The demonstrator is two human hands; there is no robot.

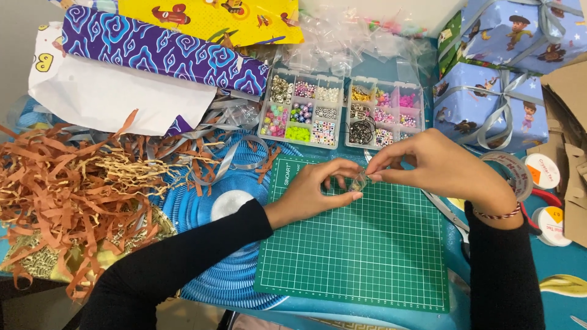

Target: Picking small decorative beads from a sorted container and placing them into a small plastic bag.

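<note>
Fingers (373, 177) of the right hand (437, 168) are pinched down tight on a tiny clear plastic piece (359, 181), and the left hand (315, 192) has its thumb and fingertips closed on the same bit from the other side, so both hands are nearly touching over the top edge of the green cutting mat (361, 244). Honestly can't tell exactly what the little thing is, could be a small clear baggie or a clasp, it's too small and half hidden. It looks super light and kind of slick, probably flimsy, so I'd guess fingertip grip on the edges is the only way to go, squeeze harder and it would likely crumple or pop out. Just behind the hands sit two clear bead organizer boxes (301, 110), side by side, full of colourful beads sorted in little compartments. Left of the mat there's a big heap of orange and tan paper shred (67, 189) with some silver ribbon (226, 156) mixed in, plus rolls of purple patterned wrapping paper (165, 52). Off to the right are wrapped blue gift boxes (489, 104) tied with grey ribbon, a couple of thread spools (543, 171) and what looks like scissors (449, 211) partly under the right wrist. Whole table (562, 269) is pretty packed.
</note>
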